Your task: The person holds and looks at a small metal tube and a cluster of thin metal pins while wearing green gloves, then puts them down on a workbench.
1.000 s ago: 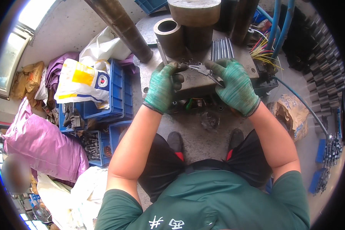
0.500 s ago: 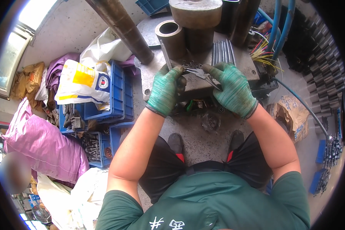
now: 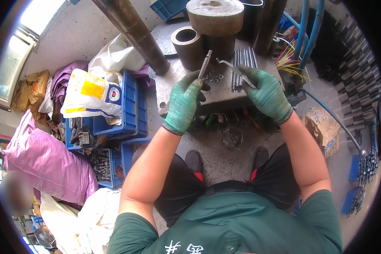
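My left hand (image 3: 183, 100), in a green knitted glove, is closed around a metal rod (image 3: 205, 64) with a narrower stepped tip, tilted upward. In my right hand (image 3: 267, 96), gloved the same way, is a pair of slim pliers (image 3: 231, 67) with thin jaws pointing toward the rod. The jaws are apart from the rod's tip; whether they carry a small ring I cannot tell. Small metal rings (image 3: 214, 78) lie loose on the steel table (image 3: 173, 87) beyond my hands. Several similar rods (image 3: 244, 59) lie side by side near my right fingers.
A thick hollow cylinder (image 3: 186, 37) and a heavy round block (image 3: 216, 19) stand at the back, between two steel columns (image 3: 133, 34). Blue crates (image 3: 132, 101) with sacks are at left. Blue hoses (image 3: 305, 34) and loose wires (image 3: 293, 63) hang at right.
The pliers have moved up from between my hands toward the rod's tip. My right hand has shifted slightly right, and the rod now leans right instead of left.
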Motion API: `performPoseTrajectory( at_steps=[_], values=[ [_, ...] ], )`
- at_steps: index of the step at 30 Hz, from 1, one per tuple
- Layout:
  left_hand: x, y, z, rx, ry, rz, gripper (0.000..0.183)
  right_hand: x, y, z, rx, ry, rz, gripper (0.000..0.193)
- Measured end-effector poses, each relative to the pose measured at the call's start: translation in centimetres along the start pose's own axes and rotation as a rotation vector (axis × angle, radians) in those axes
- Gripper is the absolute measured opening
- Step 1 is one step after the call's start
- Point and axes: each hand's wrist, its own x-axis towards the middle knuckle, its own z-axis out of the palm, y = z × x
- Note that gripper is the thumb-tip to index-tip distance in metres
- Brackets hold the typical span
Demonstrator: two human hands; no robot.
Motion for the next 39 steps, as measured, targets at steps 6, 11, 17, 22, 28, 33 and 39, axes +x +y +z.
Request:
performPoseTrajectory(
  at_steps=[6,11,17,22,28,33,39],
  values=[
    [0.0,-0.5,0.0,0.089,-0.03,0.084,0.038,0.4,-0.7,-1.8,0.009,-0.031,0.087,0.05],
    [0.3,-1.1,0.1,0.206,-0.012,0.207,0.035,0.4,1.0,-3.1,-0.103,-0.115,-0.014,0.051],
    [0.0,-0.5,-0.2,0.263,-0.118,0.178,0.033,0.5,-0.5,-4.2,-0.141,-0.369,0.094,0.053],
    [-0.3,0.2,0.3,0.044,-0.223,0.008,0.033,0.2,-0.7,-3.5,-0.101,-0.454,0.02,0.052],
    [-0.3,0.1,0.2,-0.043,-0.248,-0.172,0.041,0.1,-1.0,-3.7,-0.117,-0.495,0.01,0.054],
    [0.0,-0.3,-0.4,-0.283,-0.33,-0.319,0.042,0.1,-1.6,-3.6,-0.1,-0.518,0.033,0.054],
    [0.2,-0.1,-0.5,-0.445,-0.387,-0.384,0.043,-0.1,0.8,-2.8,-0.143,-0.43,-0.22,0.059]
  ],
)
